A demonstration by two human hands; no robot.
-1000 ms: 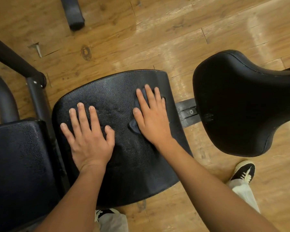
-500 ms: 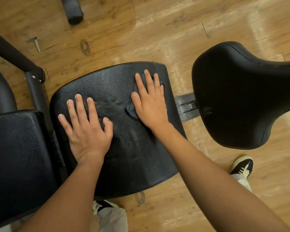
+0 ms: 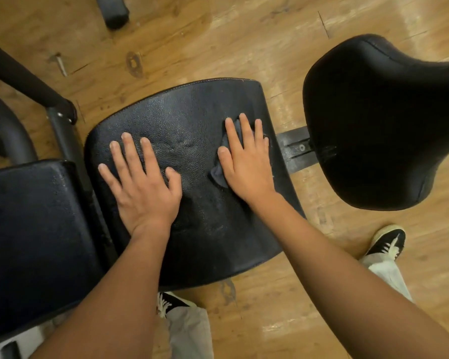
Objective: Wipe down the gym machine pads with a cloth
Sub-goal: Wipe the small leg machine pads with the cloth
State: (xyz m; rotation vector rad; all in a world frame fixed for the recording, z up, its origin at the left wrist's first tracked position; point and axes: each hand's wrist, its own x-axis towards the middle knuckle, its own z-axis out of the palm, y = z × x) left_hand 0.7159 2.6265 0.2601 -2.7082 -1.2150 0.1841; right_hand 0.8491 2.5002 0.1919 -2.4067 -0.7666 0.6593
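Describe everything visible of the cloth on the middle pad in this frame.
The cloth is small, dark grey and soft-looking, bunched rather than flat. Most of it is hidden under the right hand, whose straight fingers press it down; a fold pokes out beside the thumb and a strip shows between two fingers. It lies on the right part of the black, grainy middle pad.

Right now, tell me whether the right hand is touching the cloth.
Touching. The head view shows the right hand lying flat on the dark cloth, whose edge pokes out beside the thumb.
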